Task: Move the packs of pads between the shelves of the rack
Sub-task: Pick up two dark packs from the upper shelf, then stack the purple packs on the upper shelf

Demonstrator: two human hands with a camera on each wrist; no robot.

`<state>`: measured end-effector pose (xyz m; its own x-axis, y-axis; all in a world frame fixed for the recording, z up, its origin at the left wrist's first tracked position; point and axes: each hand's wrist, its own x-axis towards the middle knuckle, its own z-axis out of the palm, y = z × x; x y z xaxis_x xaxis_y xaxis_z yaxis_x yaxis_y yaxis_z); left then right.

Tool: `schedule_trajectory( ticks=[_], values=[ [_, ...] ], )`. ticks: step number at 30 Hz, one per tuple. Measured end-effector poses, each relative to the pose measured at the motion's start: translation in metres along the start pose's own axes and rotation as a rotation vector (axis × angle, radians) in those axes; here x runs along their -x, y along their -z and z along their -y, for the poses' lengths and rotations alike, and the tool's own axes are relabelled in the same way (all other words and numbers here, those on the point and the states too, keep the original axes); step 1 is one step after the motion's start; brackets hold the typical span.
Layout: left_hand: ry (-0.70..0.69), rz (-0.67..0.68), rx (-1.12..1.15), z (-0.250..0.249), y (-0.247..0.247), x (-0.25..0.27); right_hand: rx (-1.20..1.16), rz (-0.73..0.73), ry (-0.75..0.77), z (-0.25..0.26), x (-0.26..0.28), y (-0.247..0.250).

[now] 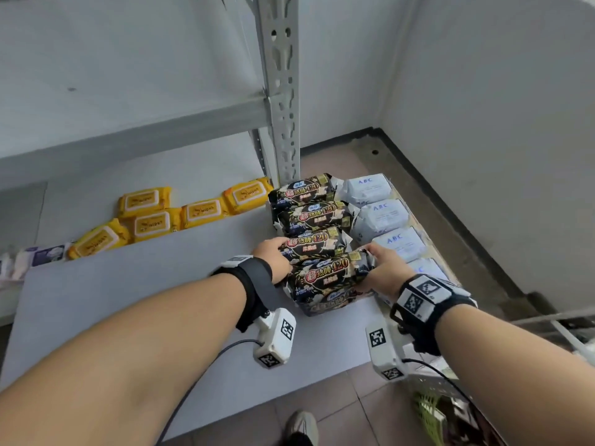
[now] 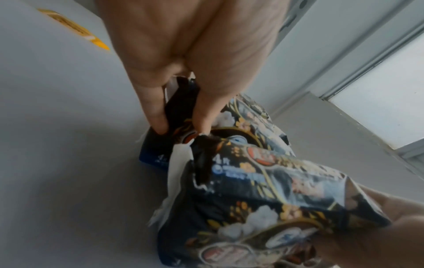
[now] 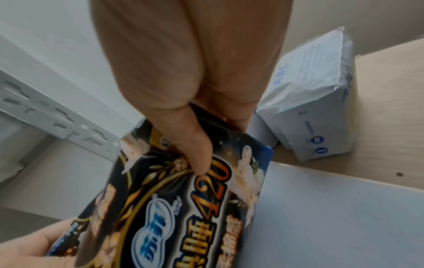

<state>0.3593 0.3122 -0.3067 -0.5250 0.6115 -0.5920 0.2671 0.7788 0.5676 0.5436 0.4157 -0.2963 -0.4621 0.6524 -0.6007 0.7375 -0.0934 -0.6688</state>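
Note:
Several black packs of pads printed "420" lie in a row on the lower shelf (image 1: pixel 128 317) of the rack. My left hand (image 1: pixel 273 257) pinches the left end of a black pack (image 1: pixel 310 246) just behind the front one; thumb and finger close on its end (image 2: pixel 179 108). My right hand (image 1: pixel 383 272) grips the right end of the front black pack (image 1: pixel 328 275), thumb on its printed face (image 3: pixel 183 208). That front pack lies on top of another black pack (image 1: pixel 325 304). My right fingers under the pack are hidden.
White packs marked ABC (image 1: pixel 383 214) lie in a row right of the black ones on a pale wooden board (image 3: pixel 390 108). Yellow wipes packs (image 1: pixel 151 217) sit at the shelf's back left. A grey slotted post (image 1: pixel 283 91) and the upper shelf (image 1: pixel 128 136) stand above. A basket (image 1: pixel 431 410) sits lower right.

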Motion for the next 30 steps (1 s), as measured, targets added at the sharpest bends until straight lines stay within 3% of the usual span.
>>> schedule_trajectory(
  ticks=[7,11,19,26,30],
  values=[
    [-0.003,0.032,0.163,-0.011,-0.02,-0.006,0.236,-0.026,0.067,-0.007,-0.017,-0.007],
    [-0.002,0.033,0.143,-0.019,-0.025,-0.006,0.35,-0.065,0.053,-0.005,-0.023,-0.007],
    [0.083,0.029,0.171,-0.02,-0.024,-0.001,0.409,-0.06,-0.002,-0.002,-0.025,-0.002],
    [0.095,0.021,0.132,-0.013,-0.019,0.007,0.457,0.03,-0.108,0.016,-0.016,0.007],
    [0.086,0.029,0.105,-0.006,0.001,0.022,0.368,-0.031,-0.099,0.043,-0.003,0.015]
  ],
)
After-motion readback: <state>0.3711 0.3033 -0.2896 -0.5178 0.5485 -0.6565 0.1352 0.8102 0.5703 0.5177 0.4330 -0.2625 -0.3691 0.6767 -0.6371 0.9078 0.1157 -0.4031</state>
